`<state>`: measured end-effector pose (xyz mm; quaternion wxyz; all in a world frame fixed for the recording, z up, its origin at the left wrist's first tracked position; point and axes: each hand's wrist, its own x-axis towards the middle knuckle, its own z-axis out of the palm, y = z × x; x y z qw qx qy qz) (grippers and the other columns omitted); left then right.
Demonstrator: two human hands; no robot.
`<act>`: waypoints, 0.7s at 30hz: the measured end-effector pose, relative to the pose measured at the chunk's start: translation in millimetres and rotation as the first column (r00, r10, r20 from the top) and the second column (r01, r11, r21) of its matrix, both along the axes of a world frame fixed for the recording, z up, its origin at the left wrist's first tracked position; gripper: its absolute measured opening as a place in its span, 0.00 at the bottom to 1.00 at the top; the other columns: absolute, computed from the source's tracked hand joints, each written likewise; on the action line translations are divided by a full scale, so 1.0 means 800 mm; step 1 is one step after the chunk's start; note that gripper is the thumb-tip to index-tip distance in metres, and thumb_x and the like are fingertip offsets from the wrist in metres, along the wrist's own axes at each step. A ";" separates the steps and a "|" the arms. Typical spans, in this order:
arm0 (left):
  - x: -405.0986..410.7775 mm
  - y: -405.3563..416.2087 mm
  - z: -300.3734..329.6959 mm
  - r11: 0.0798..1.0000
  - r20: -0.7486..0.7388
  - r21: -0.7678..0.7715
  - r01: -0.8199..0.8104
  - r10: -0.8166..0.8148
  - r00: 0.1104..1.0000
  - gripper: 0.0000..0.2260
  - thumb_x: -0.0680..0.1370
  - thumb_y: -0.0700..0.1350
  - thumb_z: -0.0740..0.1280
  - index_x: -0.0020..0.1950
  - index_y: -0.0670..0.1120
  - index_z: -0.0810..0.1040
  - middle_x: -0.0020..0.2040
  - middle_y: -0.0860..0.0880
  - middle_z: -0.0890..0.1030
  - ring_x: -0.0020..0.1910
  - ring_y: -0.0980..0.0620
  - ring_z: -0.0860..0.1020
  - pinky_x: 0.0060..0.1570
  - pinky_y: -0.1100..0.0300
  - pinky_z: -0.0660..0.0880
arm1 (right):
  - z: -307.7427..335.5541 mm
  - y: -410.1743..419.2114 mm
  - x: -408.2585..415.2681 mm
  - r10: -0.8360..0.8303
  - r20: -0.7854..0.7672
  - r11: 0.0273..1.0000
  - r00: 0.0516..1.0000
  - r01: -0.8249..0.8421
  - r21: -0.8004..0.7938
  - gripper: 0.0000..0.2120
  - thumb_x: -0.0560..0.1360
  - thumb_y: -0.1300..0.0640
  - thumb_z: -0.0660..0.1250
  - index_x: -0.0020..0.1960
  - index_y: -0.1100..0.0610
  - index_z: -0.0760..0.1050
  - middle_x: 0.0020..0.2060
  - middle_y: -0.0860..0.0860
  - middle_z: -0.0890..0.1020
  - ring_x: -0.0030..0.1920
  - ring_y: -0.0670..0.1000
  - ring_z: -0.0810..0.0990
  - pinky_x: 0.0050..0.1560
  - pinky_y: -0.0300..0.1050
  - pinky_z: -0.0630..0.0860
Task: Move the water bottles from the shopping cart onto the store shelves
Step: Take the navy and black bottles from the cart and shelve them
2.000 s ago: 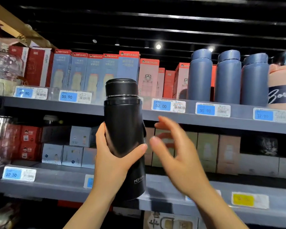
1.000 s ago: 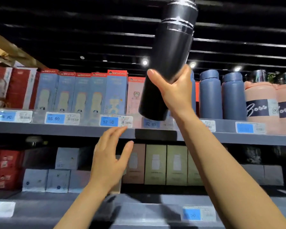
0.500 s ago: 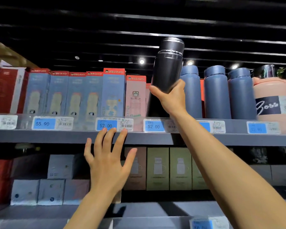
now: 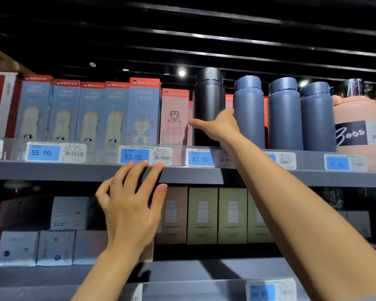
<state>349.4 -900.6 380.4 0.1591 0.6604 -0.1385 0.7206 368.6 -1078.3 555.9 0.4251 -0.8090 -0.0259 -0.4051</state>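
Grey store shelving fills the view under a dark slatted ceiling. On the upper shelf, the black water bottle stands upright between a pink D.KADI box and 3 blue bottles. The right hand curls around its lower body, thumb stretched left. The left hand is spread, fingertips touching the shelf edge below a 52.00 price tag.

Two bare forearms are seen, with no sleeve reaching into view on either. The left hand and the right hand are uncovered: no glove, ring, watch or bracelet is worn. The fingernails are kept short and unpainted.
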 end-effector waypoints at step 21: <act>-0.003 0.011 0.001 0.997 0.002 0.048 -0.062 0.062 0.998 0.17 0.79 0.51 0.60 0.65 0.51 0.78 0.61 0.48 0.80 0.63 0.48 0.70 0.57 0.47 0.61 | -0.011 0.012 -0.044 -0.297 0.008 0.927 0.955 0.290 -0.239 0.48 0.66 0.30 0.68 0.72 0.61 0.58 0.67 0.56 0.71 0.64 0.59 0.73 0.54 0.52 0.72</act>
